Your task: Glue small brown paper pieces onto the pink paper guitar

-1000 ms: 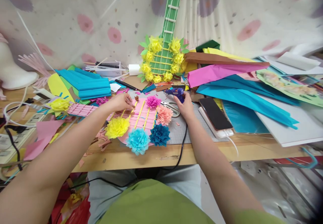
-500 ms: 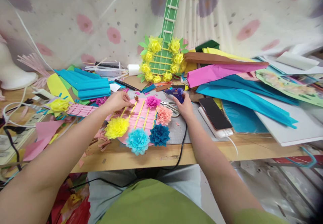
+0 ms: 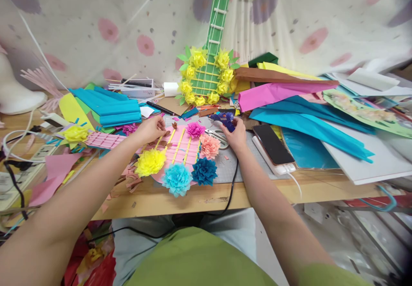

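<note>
A pink paper guitar [image 3: 171, 152] lies on the grey cutting mat [image 3: 225, 174], trimmed with yellow, light blue, dark blue, peach and magenta paper flowers. My left hand [image 3: 151, 130] is over its upper left part, fingers pinched together. Small brown paper pieces [image 3: 163, 143] lie just below those fingertips; what the pinch itself holds is hidden. To the right, my right hand [image 3: 236, 135] grips a dark blue glue gun [image 3: 225, 118], its nozzle pointing left. Scissors [image 3: 219, 138] rest between the guitar and that hand.
A green paper guitar [image 3: 209, 77] with yellow flowers stands at the back. Blue crepe paper [image 3: 109, 108] lies left, more coloured sheets right. A phone [image 3: 273, 144] sits on a white device beside the mat. The black cord [image 3: 232, 191] hangs over the table edge.
Both hands stay almost in place, the left one still pinched by the guitar and the right one still on the glue gun. The view has shifted very slightly.
</note>
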Available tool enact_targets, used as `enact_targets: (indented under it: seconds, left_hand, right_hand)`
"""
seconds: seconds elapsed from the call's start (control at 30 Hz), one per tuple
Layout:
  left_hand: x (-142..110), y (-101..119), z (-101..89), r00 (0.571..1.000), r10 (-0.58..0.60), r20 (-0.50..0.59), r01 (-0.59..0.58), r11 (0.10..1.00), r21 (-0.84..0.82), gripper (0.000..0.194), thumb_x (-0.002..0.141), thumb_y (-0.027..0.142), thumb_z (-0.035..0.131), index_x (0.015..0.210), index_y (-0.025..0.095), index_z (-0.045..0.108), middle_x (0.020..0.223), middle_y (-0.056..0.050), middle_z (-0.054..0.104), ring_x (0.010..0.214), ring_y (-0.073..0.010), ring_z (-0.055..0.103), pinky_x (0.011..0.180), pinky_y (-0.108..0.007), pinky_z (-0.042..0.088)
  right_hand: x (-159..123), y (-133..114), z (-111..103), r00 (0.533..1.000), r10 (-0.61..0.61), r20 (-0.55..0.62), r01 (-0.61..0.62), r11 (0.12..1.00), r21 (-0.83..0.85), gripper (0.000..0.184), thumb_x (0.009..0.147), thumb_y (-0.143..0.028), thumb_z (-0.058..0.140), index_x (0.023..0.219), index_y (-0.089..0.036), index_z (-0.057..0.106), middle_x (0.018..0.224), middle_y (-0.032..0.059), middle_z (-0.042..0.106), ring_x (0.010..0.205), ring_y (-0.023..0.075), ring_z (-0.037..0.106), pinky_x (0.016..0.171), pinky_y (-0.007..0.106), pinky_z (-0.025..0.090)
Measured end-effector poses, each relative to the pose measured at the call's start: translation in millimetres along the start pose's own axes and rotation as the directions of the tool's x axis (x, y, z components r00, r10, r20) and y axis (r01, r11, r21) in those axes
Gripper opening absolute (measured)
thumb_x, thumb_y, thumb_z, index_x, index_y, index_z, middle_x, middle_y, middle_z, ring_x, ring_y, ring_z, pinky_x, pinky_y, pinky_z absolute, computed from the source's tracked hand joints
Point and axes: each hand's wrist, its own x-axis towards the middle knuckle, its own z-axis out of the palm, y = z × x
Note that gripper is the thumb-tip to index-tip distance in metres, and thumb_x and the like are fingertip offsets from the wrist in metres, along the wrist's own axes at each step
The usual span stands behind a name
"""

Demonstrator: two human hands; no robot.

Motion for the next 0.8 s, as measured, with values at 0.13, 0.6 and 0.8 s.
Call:
enact_targets:
  seconds: [0.13,0.6,0.8]
  left_hand:
    - [-8.5,4.7,-4.2,1.0,0.001,0.016,-0.003,0.994,0.107,0.01,0.07,0.026,0.06,0.076,0.021,0.054,0.067,0.001,0.063,0.06,-0.016,0.058,0.053,-0.027,0.036]
    - [-18.0,11.8,-7.3,0.998,0.061,0.021,-0.063,0.985,0.157,0.03,0.069,0.024,0.056,0.099,0.02,0.059,0.093,-0.004,0.072,0.083,-0.0204,0.066,0.062,-0.027,0.043]
    - [-24.5,18.7,-18.0,0.984,0.085,-0.157,-0.03,0.946,0.323,0.038,0.078,0.033,0.052,0.112,0.021,0.062,0.095,-0.006,0.073,0.091,-0.0264,0.066,0.074,-0.033,0.046]
  right_hand:
    - [-0.4,0.1,-0.9,1.0,-0.011,-0.024,0.011,1.0,0.005,0.059,0.07,-0.058,0.063,0.111,-0.018,0.049,0.107,0.0144,0.061,0.1,0.0279,0.056,0.09,0.045,0.044]
    - [-0.5,5.3,-0.6,0.999,0.045,-0.02,-0.045,0.998,0.037,0.057,0.066,-0.052,0.067,0.109,-0.018,0.048,0.104,0.013,0.062,0.099,0.0278,0.058,0.088,0.044,0.046]
    - [-0.9,6.2,-0.6,0.998,0.056,-0.03,-0.054,0.997,0.055,0.056,0.066,-0.052,0.066,0.108,-0.019,0.048,0.1,0.0115,0.063,0.098,0.0273,0.058,0.087,0.044,0.046]
